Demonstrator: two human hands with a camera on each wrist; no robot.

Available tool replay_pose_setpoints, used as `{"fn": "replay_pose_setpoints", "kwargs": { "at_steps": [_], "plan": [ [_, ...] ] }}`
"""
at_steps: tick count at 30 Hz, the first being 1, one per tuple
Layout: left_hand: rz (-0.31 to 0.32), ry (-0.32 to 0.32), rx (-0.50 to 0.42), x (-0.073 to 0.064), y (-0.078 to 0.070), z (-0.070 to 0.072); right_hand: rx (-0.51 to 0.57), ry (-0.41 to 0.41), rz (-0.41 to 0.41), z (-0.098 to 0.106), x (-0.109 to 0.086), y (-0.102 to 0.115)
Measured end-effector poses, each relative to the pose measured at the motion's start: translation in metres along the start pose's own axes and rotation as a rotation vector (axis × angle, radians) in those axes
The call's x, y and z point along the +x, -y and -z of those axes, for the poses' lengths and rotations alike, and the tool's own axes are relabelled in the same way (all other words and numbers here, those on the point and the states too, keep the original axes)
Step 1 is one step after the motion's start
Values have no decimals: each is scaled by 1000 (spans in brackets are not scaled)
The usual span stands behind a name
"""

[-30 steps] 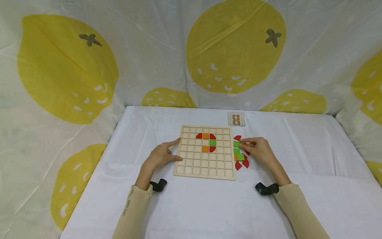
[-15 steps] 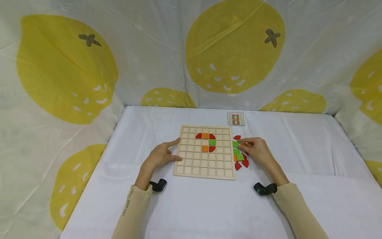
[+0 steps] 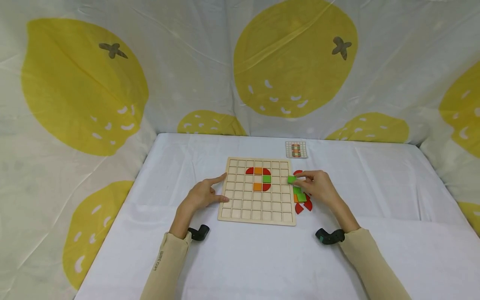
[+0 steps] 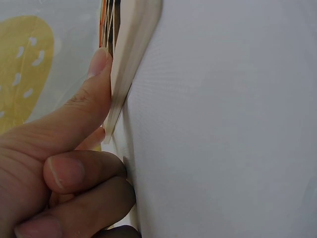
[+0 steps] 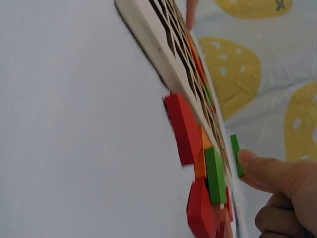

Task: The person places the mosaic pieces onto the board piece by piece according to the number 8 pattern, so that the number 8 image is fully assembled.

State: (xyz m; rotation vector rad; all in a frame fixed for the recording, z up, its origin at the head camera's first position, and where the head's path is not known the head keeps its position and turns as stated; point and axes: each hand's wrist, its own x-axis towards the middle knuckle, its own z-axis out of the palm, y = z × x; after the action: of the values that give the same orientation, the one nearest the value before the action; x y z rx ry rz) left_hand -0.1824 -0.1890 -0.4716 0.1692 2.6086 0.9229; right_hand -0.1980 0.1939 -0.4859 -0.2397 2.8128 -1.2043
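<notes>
Between right fingers point(image 3: 305, 173), green tile point(image 3: 291, 179), square, thin, plain.

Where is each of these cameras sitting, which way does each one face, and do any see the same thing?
Head: on the person's head, facing forward and down over the square, pale wooden grid board; left hand, right hand and beige sleeves show.
Left wrist: on that wrist, facing the board's edge; the left thumb and fingers show.
Right wrist: on that wrist, facing the board's side and small red, orange and green pieces; the pinching right hand shows, plus another fingertip.
Head and right wrist share the pinched, thin green square tile.
</notes>
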Motion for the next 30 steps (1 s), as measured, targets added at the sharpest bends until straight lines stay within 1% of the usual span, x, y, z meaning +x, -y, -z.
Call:
{"fn": "replay_pose_setpoints", "kwargs": {
  "at_steps": [6,10,13,17,23,30],
  "plan": [
    [1,-7,-7,0,1,0,21,41,89,-22,9,26],
    [6,-5,-9,0,2,-1,53,67,91,-36,17,43],
    [-2,-5,-2,0,3,-1,56,76,77,-46,23,52],
    [-10,-6,2,1,4,-1,37,83,81,-58,28,62],
    [-1,-4,-10,1,3,-1,-27,52,124,-73,34,72],
    [-2,-2,-12,0,2,-1,-49,5,123,-85,36,78]
  ]
}}
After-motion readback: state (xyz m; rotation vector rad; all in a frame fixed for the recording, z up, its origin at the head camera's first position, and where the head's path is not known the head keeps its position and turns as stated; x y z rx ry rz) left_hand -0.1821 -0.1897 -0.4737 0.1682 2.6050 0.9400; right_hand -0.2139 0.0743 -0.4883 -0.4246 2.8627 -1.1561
